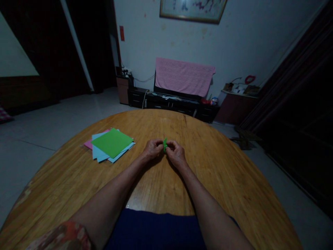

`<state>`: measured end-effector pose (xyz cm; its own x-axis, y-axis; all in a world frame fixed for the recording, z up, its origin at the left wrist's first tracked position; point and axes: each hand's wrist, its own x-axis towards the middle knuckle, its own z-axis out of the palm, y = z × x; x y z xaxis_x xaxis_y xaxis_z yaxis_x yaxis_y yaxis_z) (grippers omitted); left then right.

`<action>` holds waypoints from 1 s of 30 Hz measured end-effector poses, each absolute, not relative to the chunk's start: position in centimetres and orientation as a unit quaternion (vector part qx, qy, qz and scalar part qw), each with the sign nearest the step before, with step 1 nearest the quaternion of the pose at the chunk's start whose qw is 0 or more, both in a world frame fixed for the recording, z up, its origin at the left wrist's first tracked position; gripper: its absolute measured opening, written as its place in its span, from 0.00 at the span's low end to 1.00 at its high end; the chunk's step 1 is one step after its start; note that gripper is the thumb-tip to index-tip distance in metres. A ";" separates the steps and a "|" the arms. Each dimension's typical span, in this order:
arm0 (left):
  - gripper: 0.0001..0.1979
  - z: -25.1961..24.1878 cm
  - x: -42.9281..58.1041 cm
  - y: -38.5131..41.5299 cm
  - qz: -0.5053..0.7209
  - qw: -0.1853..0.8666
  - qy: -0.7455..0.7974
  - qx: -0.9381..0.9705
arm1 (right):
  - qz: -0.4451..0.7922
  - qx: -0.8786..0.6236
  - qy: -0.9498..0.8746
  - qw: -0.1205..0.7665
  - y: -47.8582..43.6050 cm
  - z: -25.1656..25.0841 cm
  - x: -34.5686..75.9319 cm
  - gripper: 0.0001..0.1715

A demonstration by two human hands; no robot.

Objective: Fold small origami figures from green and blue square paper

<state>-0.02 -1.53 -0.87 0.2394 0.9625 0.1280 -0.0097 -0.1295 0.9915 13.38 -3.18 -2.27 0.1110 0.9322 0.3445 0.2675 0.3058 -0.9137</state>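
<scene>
Between my two hands, over the middle of the table, is a small piece of folded green paper (165,145), standing upright. My left hand (153,149) pinches it from the left with thumb and fingers. From the right, my right hand (176,152) pinches the same paper, its fingers curled close to it. Much of the paper is covered by the fingertips, so its exact folded shape is hard to make out. Left of my hands lies a fanned stack of square paper sheets, with a green sheet (113,142) on top of light blue sheets (97,152) and a pink sheet (88,144).
The round wooden table (221,187) has its far edge a little beyond my hands. Across the floor, a pink cloth (184,76) covers a screen on a low black cabinet (161,102). A small stool (246,137) stands on the right.
</scene>
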 end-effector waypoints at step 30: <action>0.13 -0.3 0.1 -1.8 0.496 0.621 0.355 0.492 | 0.537 -0.413 -0.447 0.584 -3.5 -1.1 13.4 0.19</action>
